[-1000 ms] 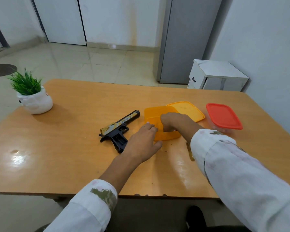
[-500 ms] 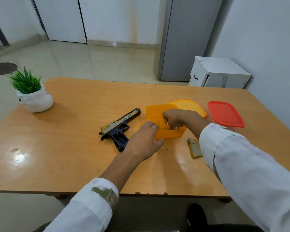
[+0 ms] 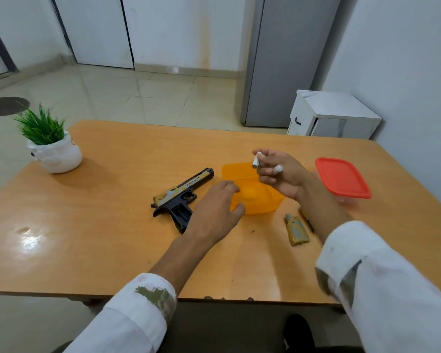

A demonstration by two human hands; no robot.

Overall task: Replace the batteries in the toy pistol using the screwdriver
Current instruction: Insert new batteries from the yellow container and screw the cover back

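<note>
Overhead, the toy pistol (image 3: 182, 197) lay on its side on the worktop (image 3: 99, 225), its long axis diagonal, muzzle aimed away and to the right, grip toward the person; a line of print on its gold slide was too small to read. The right hand (image 3: 281, 178), raised above the open orange container (image 3: 260, 200), pinched two white batteries (image 3: 256, 160) in curled fingers, while the left hand (image 3: 215, 212) rested with relaxed fingers against the container's near-left wall, just right of the pistol. A gold battery cover (image 3: 297, 229) lay loose near the right forearm.
</note>
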